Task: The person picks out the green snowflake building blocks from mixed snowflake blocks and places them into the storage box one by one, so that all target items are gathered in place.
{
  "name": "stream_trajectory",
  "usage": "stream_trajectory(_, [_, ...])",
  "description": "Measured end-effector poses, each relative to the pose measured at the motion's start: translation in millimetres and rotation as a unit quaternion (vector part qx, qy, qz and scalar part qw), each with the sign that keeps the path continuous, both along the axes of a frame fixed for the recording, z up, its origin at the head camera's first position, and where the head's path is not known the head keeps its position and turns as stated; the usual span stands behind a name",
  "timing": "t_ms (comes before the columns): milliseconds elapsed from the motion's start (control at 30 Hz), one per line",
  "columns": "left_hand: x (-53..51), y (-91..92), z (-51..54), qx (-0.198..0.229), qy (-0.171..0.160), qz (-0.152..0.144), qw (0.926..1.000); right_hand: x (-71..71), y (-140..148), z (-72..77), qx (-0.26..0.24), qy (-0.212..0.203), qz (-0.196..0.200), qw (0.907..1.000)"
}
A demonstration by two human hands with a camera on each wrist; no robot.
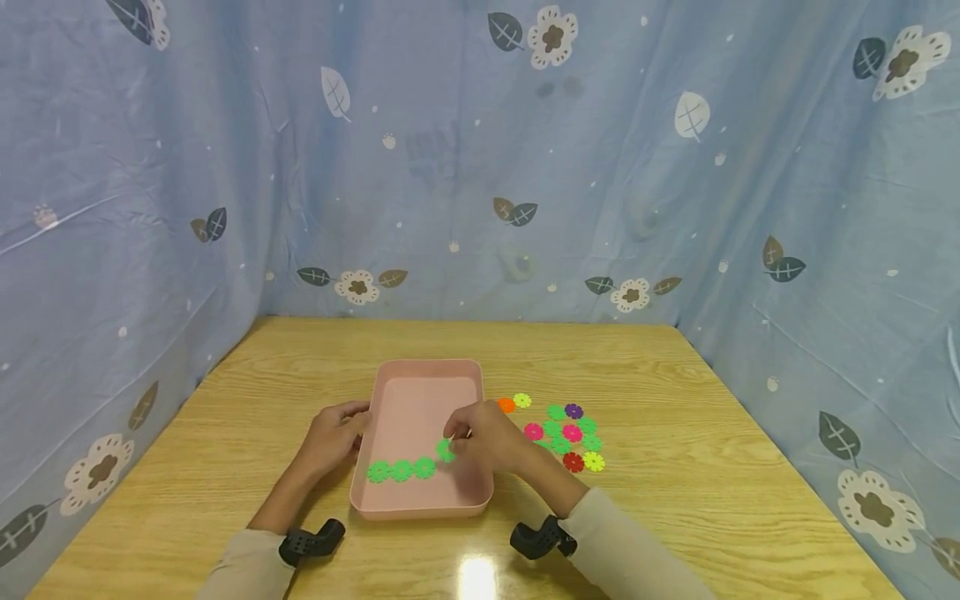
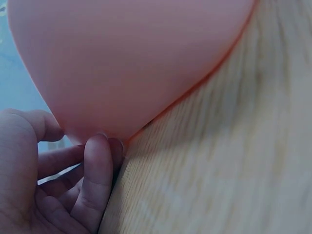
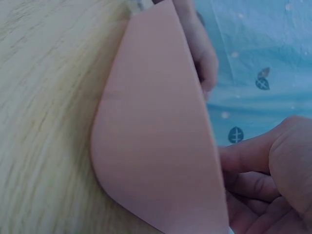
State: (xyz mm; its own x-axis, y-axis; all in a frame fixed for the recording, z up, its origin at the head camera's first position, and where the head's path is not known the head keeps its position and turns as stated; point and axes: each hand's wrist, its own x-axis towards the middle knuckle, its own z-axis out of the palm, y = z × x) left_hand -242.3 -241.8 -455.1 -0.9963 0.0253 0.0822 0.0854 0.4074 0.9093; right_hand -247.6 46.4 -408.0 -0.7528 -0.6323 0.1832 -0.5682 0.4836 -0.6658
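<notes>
Behind the wooden table [image 1: 225, 433] hang blue floral curtains [image 1: 435, 125]. At lower centre, your left hand [image 1: 335, 435] grips the left rim of the pink tray [image 1: 420, 400]; inside it, your right hand [image 1: 489, 435] pinches a green disc [image 1: 444, 451] beside three green pieces [image 1: 402, 471].

Left hand [image 1: 333, 436] grips — right hand [image 1: 489, 437] (fingers [image 1: 462, 418] bent) pinches.
</notes>
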Motion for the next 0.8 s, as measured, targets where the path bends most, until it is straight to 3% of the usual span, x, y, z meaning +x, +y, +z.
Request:
stream_trajectory(167, [0.4, 0.3, 0.0, 0.009, -0.006, -0.001, 0.9999, 0.7, -3.3, -3.5, 0.012, -0.006, -0.005, 0.9999])
stream_trajectory(400, [0.7, 0.1, 0.1, 0.005, -0.004, 0.002, 1.0000, 2.4, -6.2, -8.1, 0.029, 0.025, 0.000, 0.9992])
stream_trajectory(800, [-0.2, 0.7, -2.1, -0.007, 0.009, -0.008, 0.9999, 8.6, -11.2, -9.9, 0.107, 0.052, -0.017, 0.9927])
